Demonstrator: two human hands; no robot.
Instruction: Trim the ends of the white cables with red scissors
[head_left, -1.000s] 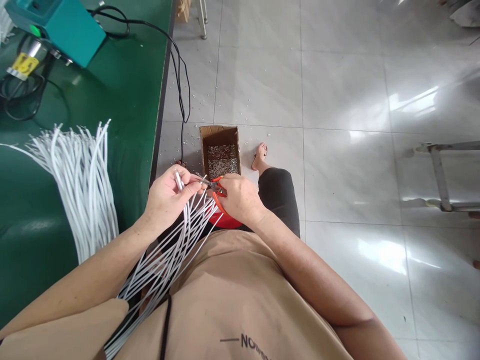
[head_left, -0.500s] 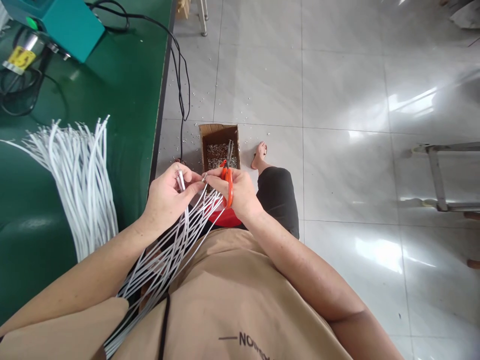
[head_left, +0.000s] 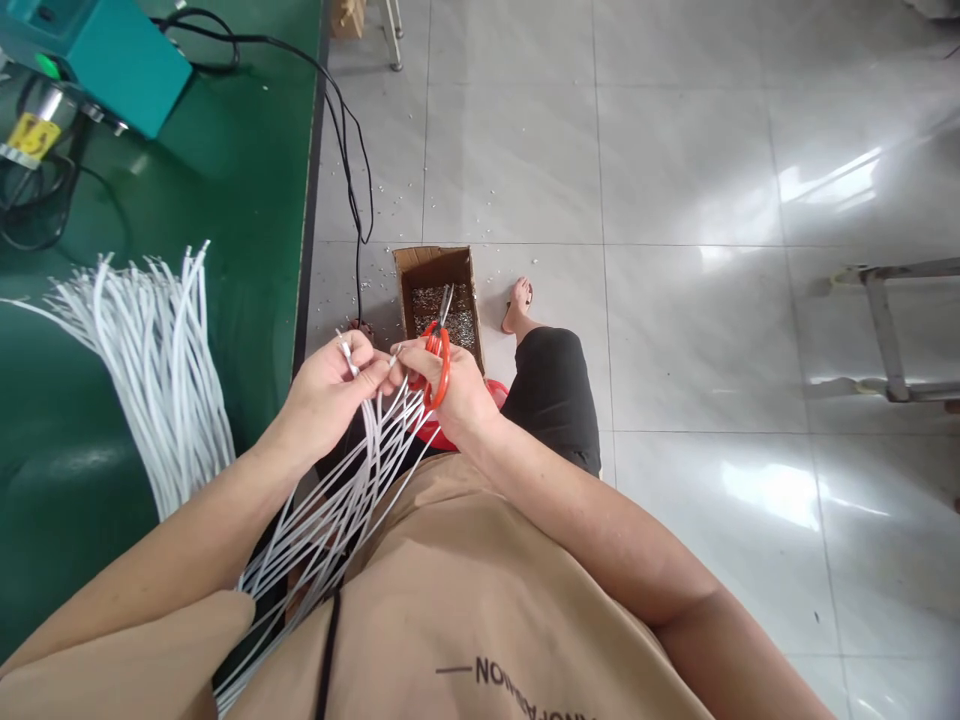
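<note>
White cables (head_left: pixel 358 480) run in a loose bunch from my lap up to both hands. My left hand (head_left: pixel 334 390) is closed on several cable ends, their tips poking up past the index finger. Orange-handled scissors (head_left: pixel 437 365) rest in my right hand (head_left: pixel 461 390), blades pointing away from me. The thumb and index finger of that hand also pinch a cable end close to the left fingertips. Below the scissors' blades stands a cardboard box (head_left: pixel 431 268) with small silvery and white scraps on its bottom.
On the green table (head_left: pixel 259 180) to the left lies a thick bundle of white cables (head_left: pixel 161 390). Behind it sits a teal machine (head_left: pixel 124 60) with black cords (head_left: pixel 345 150) hanging over the table edge. Scraps dot the tiled floor (head_left: pixel 517 160). A metal frame (head_left: pixel 885 330) stands at right.
Both hands have shifted slightly left, and the scissors have tilted a little. More of the cable tips now stick up from my left hand.
</note>
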